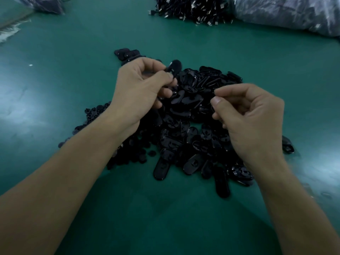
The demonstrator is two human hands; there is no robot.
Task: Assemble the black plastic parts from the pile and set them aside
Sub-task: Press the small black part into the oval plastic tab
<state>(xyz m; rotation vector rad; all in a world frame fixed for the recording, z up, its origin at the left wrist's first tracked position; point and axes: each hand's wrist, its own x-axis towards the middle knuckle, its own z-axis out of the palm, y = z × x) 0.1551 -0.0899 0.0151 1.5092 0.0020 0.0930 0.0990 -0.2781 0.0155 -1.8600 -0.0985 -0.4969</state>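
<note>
Status: pile of black plastic bits lies in the middle of the green table, spread under and between my forearms. Mostly flat ovals on the near and right side. Small round pieces sit along the left edge, partly under my left arm. A few more ovals lie at the pile's far-left tip.

Left hand: raised over the far-left area of the pile, palm turned toward me. Thumb and forefinger are clamped on one black part, which sticks out to the right of the fingertips, clear of the pile. Something light glints at its top edge, too blurred to say what. My other fingers are curled in below it. Dark bits show beneath them; can't tell if they're held or just pile behind.

Right hand: over the right side of the pile, well apart from the left. All fingers curled, thumb tip and forefinger tip drawn nearly together, pointing left. Can't tell whether anything is pinched between them; too blurred.

Far edge of table: far heap of black pieces with bright metal ends. Just beside it on the right, a clear bag of dark stuff. At the far-left corner, a second bag.
</note>
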